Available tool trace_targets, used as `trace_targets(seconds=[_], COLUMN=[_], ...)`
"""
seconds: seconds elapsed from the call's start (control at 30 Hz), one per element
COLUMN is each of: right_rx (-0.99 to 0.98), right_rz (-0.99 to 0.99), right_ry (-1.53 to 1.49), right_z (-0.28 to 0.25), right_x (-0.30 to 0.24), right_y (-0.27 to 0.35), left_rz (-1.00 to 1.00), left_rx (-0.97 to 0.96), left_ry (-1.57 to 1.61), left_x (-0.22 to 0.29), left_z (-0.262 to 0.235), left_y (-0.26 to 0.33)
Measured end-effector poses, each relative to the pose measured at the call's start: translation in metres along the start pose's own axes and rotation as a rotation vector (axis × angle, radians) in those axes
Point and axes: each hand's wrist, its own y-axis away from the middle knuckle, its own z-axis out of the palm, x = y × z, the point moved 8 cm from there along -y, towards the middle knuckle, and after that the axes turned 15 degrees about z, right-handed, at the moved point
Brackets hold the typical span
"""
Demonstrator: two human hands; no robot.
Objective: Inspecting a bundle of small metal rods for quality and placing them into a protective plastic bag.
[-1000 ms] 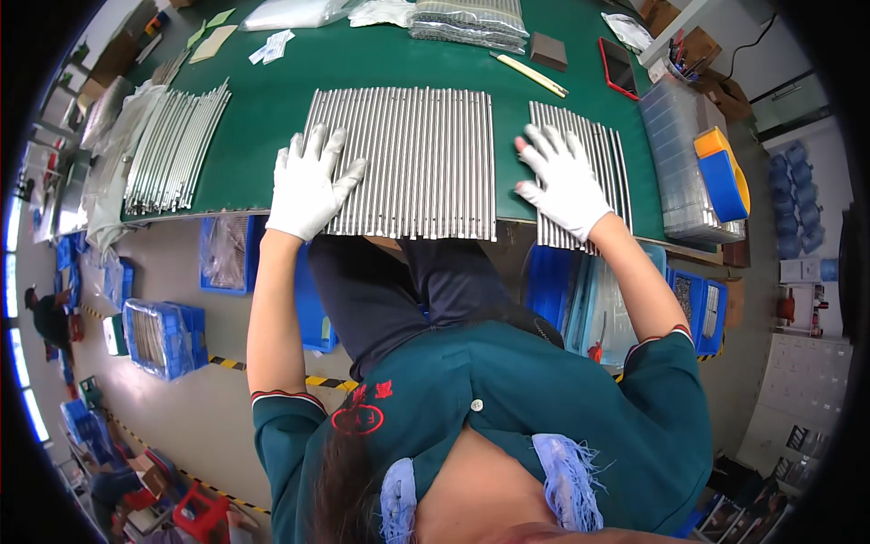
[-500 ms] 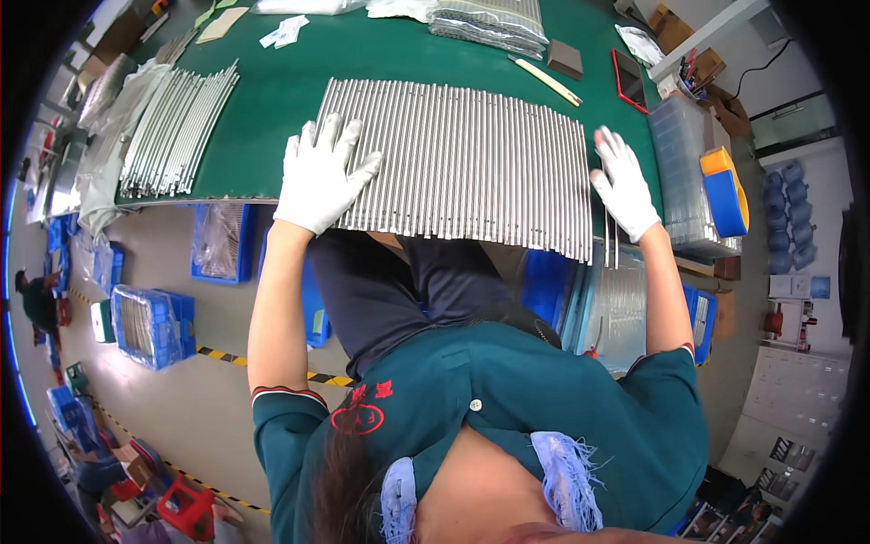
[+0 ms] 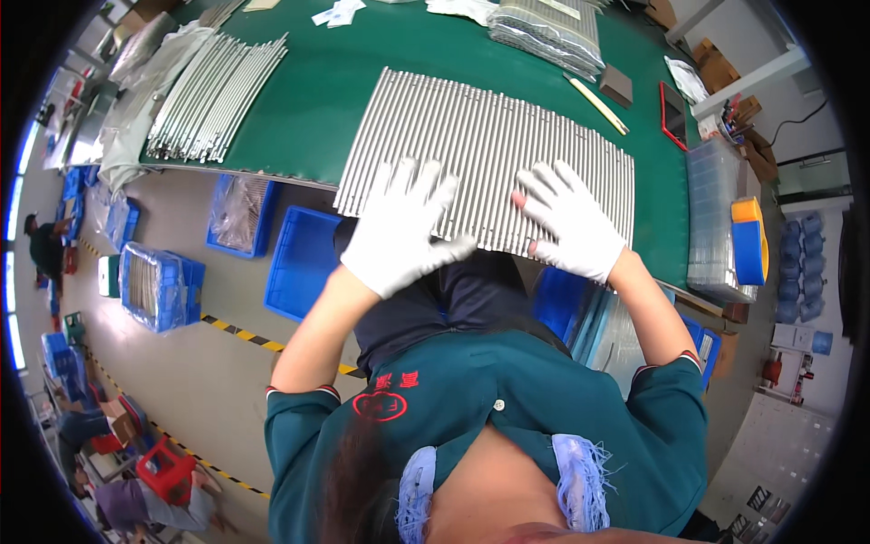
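A wide row of thin silvery metal rods (image 3: 494,140) lies side by side on the green table (image 3: 317,109), their near ends along its front edge. My left hand (image 3: 403,227), in a white glove, is over the near ends toward the row's left, fingers spread. Over the near ends toward the right, my gloved right hand (image 3: 571,218) also has its fingers apart; two of its fingertips are bare. Neither hand grips a rod. Whether the fingers press on the rods I cannot tell. The hands hide some of the near ends.
A second bunch of rods (image 3: 217,100) lies at the left. Behind the row are a yellow-white cutter knife (image 3: 596,104), a dark block (image 3: 616,86), a red-edged phone (image 3: 672,115) and bagged rods (image 3: 548,36). A tape roll (image 3: 750,240) rests on clear boxes at right. Blue bins (image 3: 294,263) stand below.
Both hands have come from the row's sides to its near edge, closer together. The loose rods by my right hand no longer show apart from the row. The view has shifted.
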Motion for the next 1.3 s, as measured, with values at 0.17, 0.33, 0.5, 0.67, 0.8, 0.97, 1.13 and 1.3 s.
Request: trace_targets(seconds=[0.17, 0.33, 0.5, 0.67, 0.8, 0.97, 1.13, 1.3], right_rx=[0.02, 0.115, 0.169, 0.118, 0.099, 0.131, 0.16, -0.025], right_rz=[-0.037, 0.203, 0.146, -0.003, 0.0, -0.108, -0.263, -0.392], right_ry=[0.021, 0.098, 0.003, -0.113, -0.197, -0.192, 0.013, -0.129], right_z=[-0.001, 0.011, 0.015, 0.015, 0.011, 0.006, 0.015, 0.008], right_x=[-0.002, 0.065, 0.043, -0.026, -0.031, -0.038, -0.072, -0.097], right_y=[-0.044, -0.131, -0.192, -0.231, -0.241, -0.23, -0.171, -0.063], left_rz=[0.082, -0.121, -0.21, -0.202, -0.197, -0.205, -0.212, -0.145], left_rx=[0.018, 0.141, 0.118, 0.151, 0.235, 0.287, 0.296, 0.165], left_ry=[0.133, -0.178, -0.171, -0.12, -0.089, -0.08, -0.08, -0.171], left_x=[0.011, -0.047, -0.069, -0.074, -0.078, -0.079, -0.077, -0.056], left_z=[-0.005, -0.033, -0.017, -0.02, -0.023, -0.02, -0.017, -0.018], left_y=[0.017, 0.044, 0.066, 0.069, 0.069, 0.071, 0.075, 0.061])
